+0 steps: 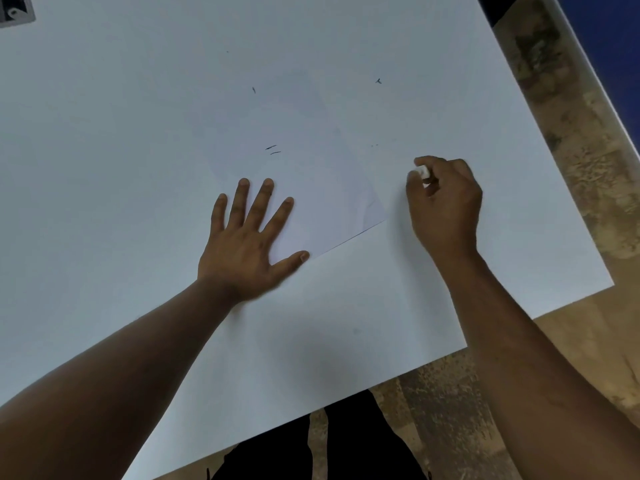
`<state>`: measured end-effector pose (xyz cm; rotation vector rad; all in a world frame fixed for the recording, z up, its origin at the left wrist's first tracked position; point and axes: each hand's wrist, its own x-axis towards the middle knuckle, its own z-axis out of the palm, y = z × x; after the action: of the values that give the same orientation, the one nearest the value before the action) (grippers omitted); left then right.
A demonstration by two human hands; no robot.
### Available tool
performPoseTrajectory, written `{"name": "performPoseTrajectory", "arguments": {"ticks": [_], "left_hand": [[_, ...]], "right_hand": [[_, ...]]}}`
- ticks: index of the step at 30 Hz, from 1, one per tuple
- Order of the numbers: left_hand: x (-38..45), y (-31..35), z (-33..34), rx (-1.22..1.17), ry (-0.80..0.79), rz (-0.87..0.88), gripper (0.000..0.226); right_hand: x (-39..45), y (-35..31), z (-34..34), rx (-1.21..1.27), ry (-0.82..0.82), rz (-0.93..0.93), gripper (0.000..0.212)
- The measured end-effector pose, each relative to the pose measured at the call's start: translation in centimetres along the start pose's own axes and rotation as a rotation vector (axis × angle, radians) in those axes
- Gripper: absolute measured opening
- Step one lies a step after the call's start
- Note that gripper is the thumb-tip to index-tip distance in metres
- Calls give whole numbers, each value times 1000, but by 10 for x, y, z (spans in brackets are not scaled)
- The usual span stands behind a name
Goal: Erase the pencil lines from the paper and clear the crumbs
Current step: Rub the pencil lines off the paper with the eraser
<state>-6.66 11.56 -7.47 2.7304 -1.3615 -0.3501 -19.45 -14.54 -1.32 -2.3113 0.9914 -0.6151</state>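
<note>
A white sheet of paper [332, 188] lies on the white table [104, 168], its near edge showing as a thin dark line. My left hand [247, 237] presses flat on the sheet's near left part, fingers spread. My right hand [446, 202] hovers just off the sheet's right side, fingers closed around a small white eraser [423, 171]. Two short dark crumbs [273, 149] lie on the paper above my left fingers. Another crumb [254, 90] and a darker one [378, 81] lie farther back. No clear pencil lines show on the sheet.
The table's right and near edges [554, 299] drop to a mottled brown floor [571, 188]. A grey object [17, 10] sits at the far left corner. My dark trousers [346, 441] show below the near edge.
</note>
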Motion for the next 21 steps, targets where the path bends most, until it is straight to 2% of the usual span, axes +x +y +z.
{"name": "performPoseTrajectory", "arguments": {"ticks": [4,8,13,17,21], "left_hand": [[0,0,-1,1,-4,-4,88],[1,-1,1,17,-1,4,89],[2,-1,1,10,-3,8,88],[1,0,0,2,-6,2,88],[0,0,-1,2,-6,-2,88]], "right_hand": [[-18,-11,22,69,-108,-28,20],[-50,-17,44,14,-292,-236,9],[-34,-1,42,-129,-265,-417,14],[-7,22,30,-222,-194,-275,10],[-15,6,29,-106,-169,-195,16]]}}
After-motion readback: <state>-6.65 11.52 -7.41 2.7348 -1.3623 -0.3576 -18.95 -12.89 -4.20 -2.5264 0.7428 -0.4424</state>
